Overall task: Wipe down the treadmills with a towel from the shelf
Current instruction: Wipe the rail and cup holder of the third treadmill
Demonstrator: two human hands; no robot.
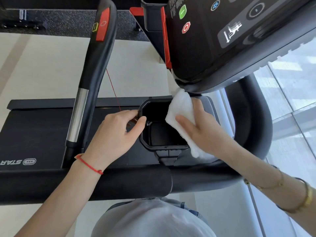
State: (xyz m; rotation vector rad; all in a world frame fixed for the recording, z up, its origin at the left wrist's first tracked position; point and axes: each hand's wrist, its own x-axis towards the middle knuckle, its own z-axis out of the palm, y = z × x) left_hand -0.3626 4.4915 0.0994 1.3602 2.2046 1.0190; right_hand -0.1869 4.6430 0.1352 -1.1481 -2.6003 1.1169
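Towel (181,106) is pressed flat by the right hand (200,124) at the cup holder (164,146) far rim. The left rim is pinched by the left hand (118,132). Nearby console buttons (186,27) could be knocked.

Black treadmill (42,134) on pale floor (42,65), towel (183,110) against its cupholder (164,134).

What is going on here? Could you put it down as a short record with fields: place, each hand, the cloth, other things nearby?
Place: a treadmill, seen from above, at its cup holder
Left hand: fingers and thumb pinch the cup holder's left rim
Right hand: straight fingers press the towel against the cup holder's right side
Towel: white, folded, its upper tip touching the underside of the console
Handrail: black with a red patch, left of the cup holder
Wrists: a red string on the left, gold bracelets on the right
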